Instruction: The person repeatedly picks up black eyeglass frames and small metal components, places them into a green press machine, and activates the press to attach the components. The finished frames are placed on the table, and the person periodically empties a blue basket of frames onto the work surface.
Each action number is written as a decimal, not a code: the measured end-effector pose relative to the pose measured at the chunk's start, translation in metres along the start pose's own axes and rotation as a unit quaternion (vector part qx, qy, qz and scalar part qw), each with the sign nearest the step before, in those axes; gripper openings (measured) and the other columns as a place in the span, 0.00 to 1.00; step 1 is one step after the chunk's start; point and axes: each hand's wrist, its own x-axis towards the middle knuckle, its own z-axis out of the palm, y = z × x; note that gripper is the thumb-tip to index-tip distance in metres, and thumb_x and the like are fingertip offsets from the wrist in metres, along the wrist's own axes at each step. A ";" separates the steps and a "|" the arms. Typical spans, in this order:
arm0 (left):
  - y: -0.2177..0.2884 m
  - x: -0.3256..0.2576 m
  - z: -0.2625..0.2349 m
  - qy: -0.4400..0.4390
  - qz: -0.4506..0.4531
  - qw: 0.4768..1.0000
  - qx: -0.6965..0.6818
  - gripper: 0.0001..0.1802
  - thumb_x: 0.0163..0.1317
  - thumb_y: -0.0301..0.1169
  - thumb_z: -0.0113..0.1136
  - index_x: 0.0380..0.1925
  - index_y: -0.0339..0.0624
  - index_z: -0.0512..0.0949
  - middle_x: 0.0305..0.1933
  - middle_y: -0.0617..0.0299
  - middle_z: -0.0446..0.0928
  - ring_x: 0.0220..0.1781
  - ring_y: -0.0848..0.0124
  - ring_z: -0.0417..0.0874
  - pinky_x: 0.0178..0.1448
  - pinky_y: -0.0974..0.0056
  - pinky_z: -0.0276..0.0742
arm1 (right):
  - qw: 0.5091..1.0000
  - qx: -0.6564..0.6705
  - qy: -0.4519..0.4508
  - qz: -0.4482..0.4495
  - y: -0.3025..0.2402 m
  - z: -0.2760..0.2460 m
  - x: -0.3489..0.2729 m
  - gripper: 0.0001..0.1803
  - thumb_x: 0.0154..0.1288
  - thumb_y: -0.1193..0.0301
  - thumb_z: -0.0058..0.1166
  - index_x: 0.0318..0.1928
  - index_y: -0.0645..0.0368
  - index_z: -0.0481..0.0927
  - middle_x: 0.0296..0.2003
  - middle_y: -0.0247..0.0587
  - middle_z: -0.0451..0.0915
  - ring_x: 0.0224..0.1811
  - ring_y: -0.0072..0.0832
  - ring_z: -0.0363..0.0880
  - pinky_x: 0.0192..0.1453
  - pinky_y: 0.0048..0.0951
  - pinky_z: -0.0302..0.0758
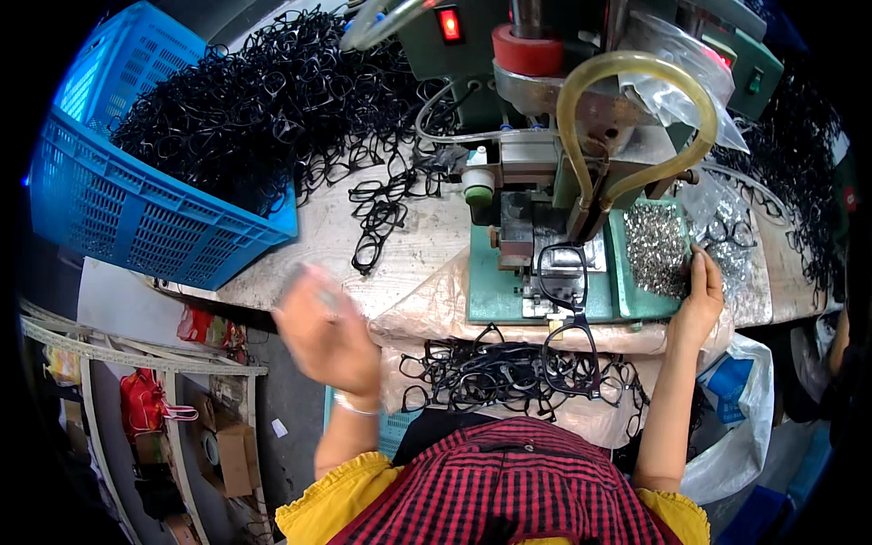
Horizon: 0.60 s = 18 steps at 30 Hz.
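At the bench press (527, 173), one black glasses frame (581, 320) sits lengthwise at the front, lower ring over the dark heap (486, 368). Right hand (699, 298) at right edge of green tray (647, 309), beside metal bits (656, 247); can't tell if pinching. Left hand (327, 331) blurred, apart from that frame; grip unclear. Judgement: seat frame square, fingers well clear of tooling.

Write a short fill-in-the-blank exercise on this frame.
1. The hand at the green tray is the person's ____ one.
2. The bracelet is on the ____ wrist.
3. The basket at the upper left is coloured ____.
4. The lit switch at the top glows ____.

Missing words: right; left; blue; red.
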 end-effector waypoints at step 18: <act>-0.128 -0.050 0.127 -0.367 0.001 0.929 0.038 0.09 0.56 0.34 0.67 0.29 0.39 0.84 0.61 0.49 0.78 0.55 0.48 0.74 0.65 0.50 0.67 | 0.957 -0.246 -0.029 -0.153 -0.020 -0.034 -0.026 0.08 0.65 0.81 0.56 0.44 0.65 0.84 0.41 0.39 0.83 0.44 0.27 0.80 0.54 0.27 0.74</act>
